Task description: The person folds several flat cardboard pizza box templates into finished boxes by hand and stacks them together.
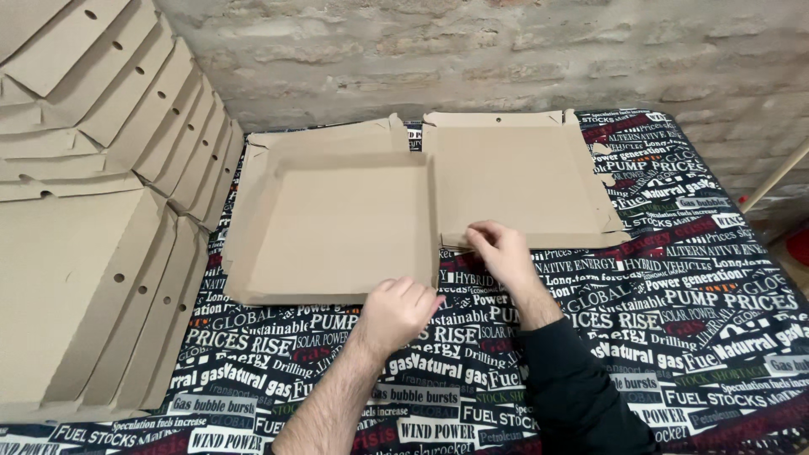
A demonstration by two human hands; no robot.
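A flat brown cardboard pizza box (337,223) lies unfolded on the table, its tray half at the left and its lid half (514,177) at the right. My left hand (396,310) rests on the tray's near right corner, fingers curled over the front edge. My right hand (501,253) pinches the near edge flap of the lid half, close to the centre fold. Both forearms come in from the bottom of the view.
A leaning stack of folded cardboard boxes (93,194) fills the left side. The table wears a black cloth (691,320) printed with words. A brick wall (506,50) runs behind. A wooden stick (775,177) leans at the right.
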